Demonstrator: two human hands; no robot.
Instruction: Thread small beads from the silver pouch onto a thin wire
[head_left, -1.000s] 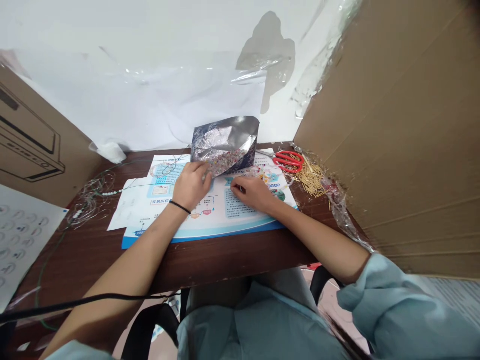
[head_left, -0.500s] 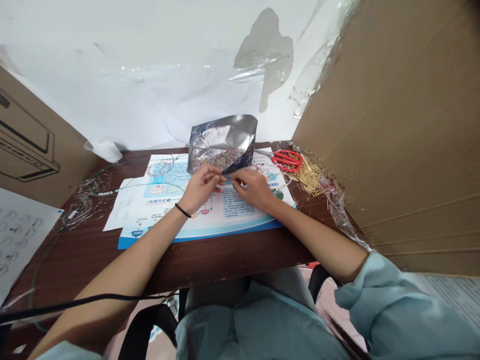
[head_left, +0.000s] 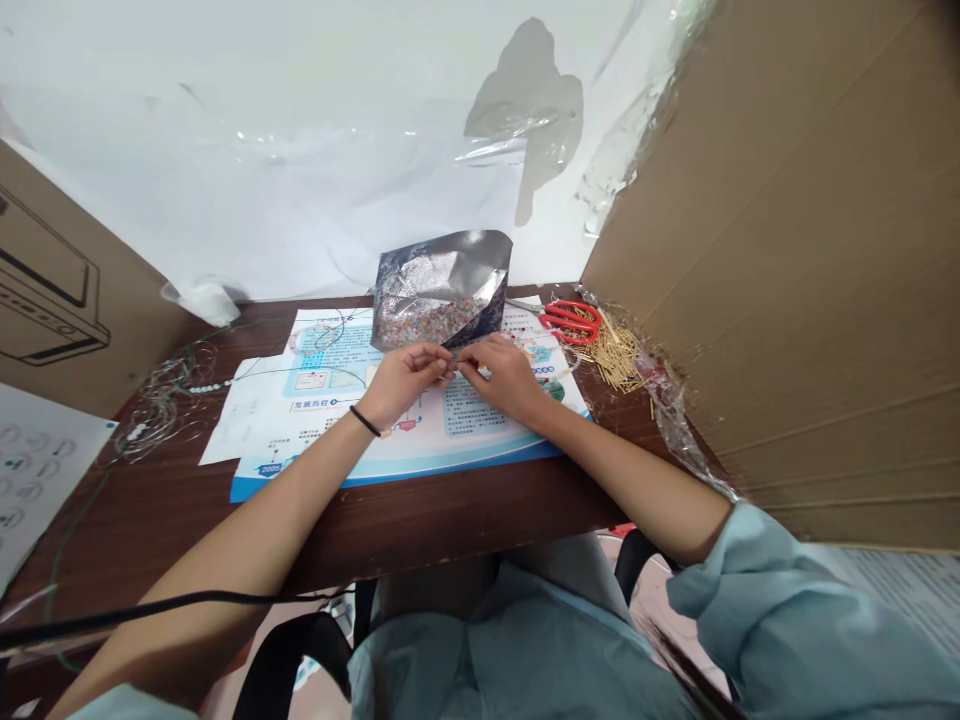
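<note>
My left hand and my right hand meet in front of a crumpled silver foil bag, their fingertips pinching something tiny that I cannot make out. The bag stands open on a printed blue-and-white paper sheet, with many small multicoloured beads inside it. My left wrist wears a thin black band. The bag's lower front edge lies just behind my fingers.
Red-handled scissors and a heap of brass pins lie on the dark wooden table to the right. A strung bead line and tangled thread sit left. Cardboard panels flank the table.
My left hand has moved off the bag's edge, and my right hand has moved left. Their fingertips now meet in front of the bag. The view has shifted slightly.
</note>
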